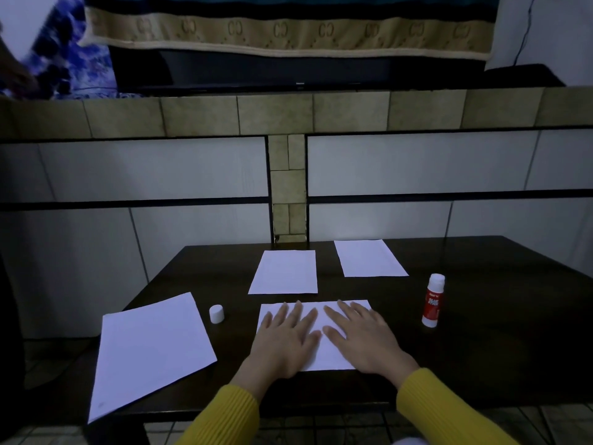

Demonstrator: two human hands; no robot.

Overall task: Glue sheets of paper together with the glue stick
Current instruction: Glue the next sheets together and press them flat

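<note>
A white sheet of paper (324,354) lies at the front middle of the dark table (481,348). My left hand (285,338) and my right hand (362,338) both press flat on it, fingers straight and spread. The red and white glue stick (433,300) stands upright to the right of the sheet, uncapped. Its white cap (216,314) stands to the left of the sheet. A large white sheet (150,351) lies at the front left, overhanging the table edge. Two more sheets lie behind, one in the middle (284,272) and one to the right (369,258).
The table stands against a white tiled wall (160,175) with a beige tiled ledge above. A dark screen (288,69) draped with a patterned cloth sits on the ledge. A tiled floor shows below the front edge.
</note>
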